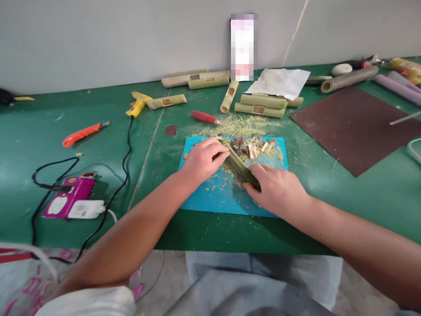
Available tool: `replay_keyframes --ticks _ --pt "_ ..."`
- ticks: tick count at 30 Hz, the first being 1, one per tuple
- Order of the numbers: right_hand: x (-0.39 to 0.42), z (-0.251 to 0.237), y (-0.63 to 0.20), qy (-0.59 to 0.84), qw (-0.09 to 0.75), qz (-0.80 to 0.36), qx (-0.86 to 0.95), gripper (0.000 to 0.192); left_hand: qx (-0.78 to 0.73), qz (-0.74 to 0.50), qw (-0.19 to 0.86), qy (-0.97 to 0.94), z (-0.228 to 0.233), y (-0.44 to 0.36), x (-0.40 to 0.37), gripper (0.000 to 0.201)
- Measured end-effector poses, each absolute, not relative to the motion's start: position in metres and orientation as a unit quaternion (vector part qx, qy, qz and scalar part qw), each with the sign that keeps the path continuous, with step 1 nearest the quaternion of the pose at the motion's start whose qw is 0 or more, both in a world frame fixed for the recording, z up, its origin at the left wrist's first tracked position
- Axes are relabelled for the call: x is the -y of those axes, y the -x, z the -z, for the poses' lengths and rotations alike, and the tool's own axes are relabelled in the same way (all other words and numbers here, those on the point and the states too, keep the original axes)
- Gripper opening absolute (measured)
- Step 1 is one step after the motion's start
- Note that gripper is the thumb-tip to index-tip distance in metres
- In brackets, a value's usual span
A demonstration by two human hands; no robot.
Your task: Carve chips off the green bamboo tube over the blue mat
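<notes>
- Bamboo tube (239, 163) lies over the blue mat (204, 197), its axis running from eleven to five o'clock; take the mat's middle as the dial centre, twelve away from you.
- Your right hand (279, 186), at between three and four o'clock, grips the near end.
- Your left hand (205, 160), at ten o'clock, has bent fingers at the far end; you cannot tell whether they pinch the tube or a hidden item.
- Step in hand, judged from chips (252, 150) at one o'clock and shavings (243, 125) past twelve: trimming or smoothing the tube.
- The next move appears to call for a firm right-hand hold and controlled left-hand strokes.
- If cutting is needed, reach for the red-handled knife (204, 117) at eleven o'clock; its blade points toward three, so take the handle.
</notes>
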State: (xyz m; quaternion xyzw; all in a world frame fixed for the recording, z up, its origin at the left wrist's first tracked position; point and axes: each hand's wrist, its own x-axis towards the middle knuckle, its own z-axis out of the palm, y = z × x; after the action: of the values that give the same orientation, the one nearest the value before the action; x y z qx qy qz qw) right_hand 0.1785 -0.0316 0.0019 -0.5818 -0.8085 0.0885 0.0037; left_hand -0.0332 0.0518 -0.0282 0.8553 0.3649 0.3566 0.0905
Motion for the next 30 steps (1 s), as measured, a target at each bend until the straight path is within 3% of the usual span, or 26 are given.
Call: replay_keyframes --ticks 10,20,26,30 --pt "0.031 -0.002 -0.179 0.575 0.001 -0.087 0.814 0.023 -0.380 -0.338 0.157 -0.847 0.026 0.037 -0.049 0.011" --pt "0.032 -0.001 -0.179 0.573 0.001 -0.088 0.815 0.023 -0.401 -0.363 0.150 -0.827 0.023 0.038 -0.049 0.007" --pt "0.032 -0.003 -0.178 0.576 -0.008 -0.092 0.812 0.022 -0.477 -0.425 0.360 -0.680 0.020 0.028 -0.038 0.010" --pt "0.032 -0.003 -0.178 0.576 -0.009 -0.092 0.812 0.021 -0.481 -0.441 0.401 -0.643 0.020 0.025 -0.036 0.011"
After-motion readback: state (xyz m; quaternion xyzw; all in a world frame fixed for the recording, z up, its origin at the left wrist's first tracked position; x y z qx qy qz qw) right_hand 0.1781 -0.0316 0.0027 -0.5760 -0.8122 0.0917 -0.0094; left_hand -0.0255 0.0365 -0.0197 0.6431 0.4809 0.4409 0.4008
